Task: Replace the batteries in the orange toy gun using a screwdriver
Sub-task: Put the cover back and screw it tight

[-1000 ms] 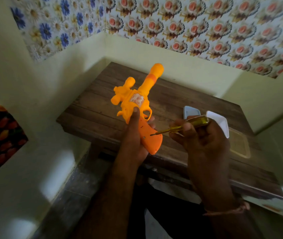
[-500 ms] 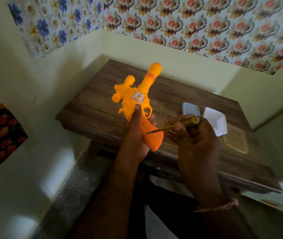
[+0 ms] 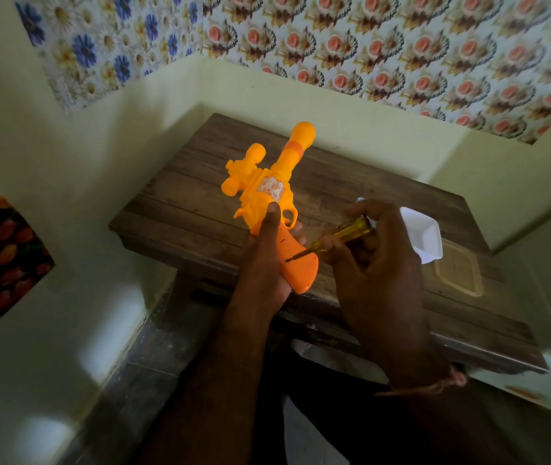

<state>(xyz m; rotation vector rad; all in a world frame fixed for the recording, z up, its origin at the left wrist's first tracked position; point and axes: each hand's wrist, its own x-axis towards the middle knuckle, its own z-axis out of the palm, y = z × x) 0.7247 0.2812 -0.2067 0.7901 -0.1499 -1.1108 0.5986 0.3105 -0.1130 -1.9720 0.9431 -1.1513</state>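
Observation:
My left hand (image 3: 264,260) grips the orange toy gun (image 3: 267,193) by its handle, barrel pointing away and up over the wooden table (image 3: 200,203). My thumb lies along the body near the trigger guard. My right hand (image 3: 374,263) holds a screwdriver (image 3: 341,237) with a clear yellow handle. Its metal tip touches the side of the gun's handle, low on the grip. No batteries show.
A white square dish (image 3: 426,239) stands on the table behind my right hand, with a blue-rimmed one mostly hidden beside it. A clear plastic lid (image 3: 458,270) lies to the right. Yellow walls close in the table at the back and left.
My right hand has shifted down so the screwdriver tip sits lower on the gun's grip. The hand now covers most of the small blue-rimmed dish. The gun has stayed almost still.

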